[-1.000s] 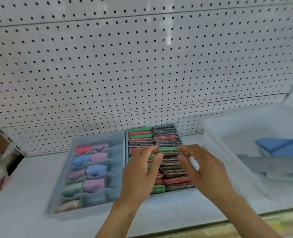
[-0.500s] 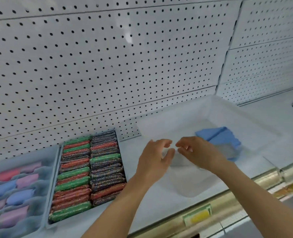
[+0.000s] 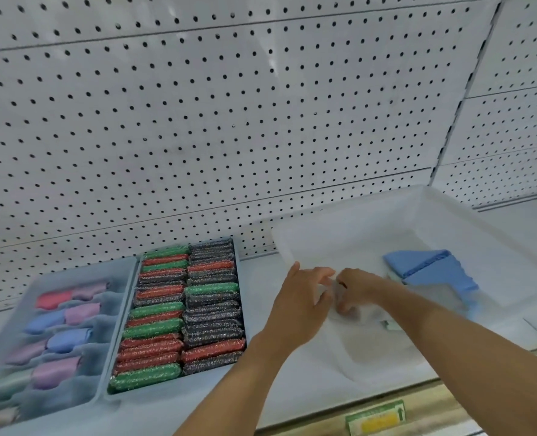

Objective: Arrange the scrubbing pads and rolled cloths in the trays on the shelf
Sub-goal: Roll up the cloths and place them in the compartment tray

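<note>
L hand (image 3: 298,302): fingers stretched fwd, thumb up, resting on near-left rim of clear bin (image 3: 468,221); not curled round anything I can see.
R hand (image 3: 360,289): inside the bin at its left part, fingers curled down onto the floor; blurred, can't tell if it pinches sth or just touches.
Hands: fingertips nearly meet, just beside each other.
Clear bin: translucent, on shelf (image 3: 260,281) right part, back wall against pegboard (image 3: 229,136); front edge near shelf front lip.
Blue cloths (image 3: 430,272): folded stack in bin, right of R hand, apart from it.
Pad tray (image 3: 237,247): shelf middle, just left of bin; scrubbing pads (image 3: 182,313) packed on edge in 2 rows, green/red/dark, front to back.
Cloth tray (image 3: 113,309): left shelf end, touching pad tray; rolled cloths (image 3: 59,338) in slots, pink, lilac, blue, pale green.
Price label (image 3: 375,420): green/yellow, on shelf front lip below the arms.
</note>
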{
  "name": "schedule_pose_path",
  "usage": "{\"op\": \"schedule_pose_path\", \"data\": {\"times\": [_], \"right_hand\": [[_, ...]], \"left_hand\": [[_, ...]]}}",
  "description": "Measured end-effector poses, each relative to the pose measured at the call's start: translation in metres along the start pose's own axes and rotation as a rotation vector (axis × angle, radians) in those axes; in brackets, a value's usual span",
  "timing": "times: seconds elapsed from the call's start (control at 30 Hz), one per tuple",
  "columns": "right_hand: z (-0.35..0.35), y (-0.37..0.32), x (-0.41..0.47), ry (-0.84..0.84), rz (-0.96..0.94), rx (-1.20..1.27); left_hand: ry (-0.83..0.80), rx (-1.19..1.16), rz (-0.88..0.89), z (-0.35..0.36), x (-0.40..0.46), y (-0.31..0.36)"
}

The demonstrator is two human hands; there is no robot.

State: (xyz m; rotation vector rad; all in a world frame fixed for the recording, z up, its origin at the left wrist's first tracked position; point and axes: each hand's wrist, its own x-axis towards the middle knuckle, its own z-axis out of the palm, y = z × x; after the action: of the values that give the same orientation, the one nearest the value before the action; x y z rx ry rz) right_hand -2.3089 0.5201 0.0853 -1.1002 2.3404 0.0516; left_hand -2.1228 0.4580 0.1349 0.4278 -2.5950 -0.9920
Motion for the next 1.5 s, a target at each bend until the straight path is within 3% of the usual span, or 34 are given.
{"op": "schedule_pose_path", "data": {"times": [0.1,0.27,0.47,0.7,0.93,1.1,1.33,1.5], "right_hand": [[-0.018,0.003,-0.018,0.112,-0.054,0.099],[-0.081,-0.025,-0.101,0.404,-0.287,0.631],[-0.111,-0.108,-0.168,0.519,-0.623,0.911],[-0.108,-0.187,-0.187,0.618,-0.688,1.045],[-0.093,-0.257,-0.184,0.685,-0.779,1.182],[-0.081,-0.302,-0.186,0.777,-0.759,1.378],[-0.076,-0.337,-0.193,0.721,-0.873,1.331],[-0.071,-0.348,-0.192,0.777,-0.865,1.241]], "left_hand": [[0.071,-0.277,-0.128,-0.014,-0.006,-0.002],[0.220,-0.672,-0.233,-0.055,-0.016,0.007],[0.269,-0.866,-0.066,-0.117,-0.018,0.043],[0.478,-0.771,0.095,-0.183,-0.052,0.030],[0.729,-0.737,0.063,-0.229,-0.086,0.010],[0.752,-0.772,0.030,-0.256,-0.105,-0.005],[0.904,-0.781,-0.051,-0.271,-0.112,-0.016],[0.925,-0.469,-0.040,-0.268,-0.118,-0.023]]}}
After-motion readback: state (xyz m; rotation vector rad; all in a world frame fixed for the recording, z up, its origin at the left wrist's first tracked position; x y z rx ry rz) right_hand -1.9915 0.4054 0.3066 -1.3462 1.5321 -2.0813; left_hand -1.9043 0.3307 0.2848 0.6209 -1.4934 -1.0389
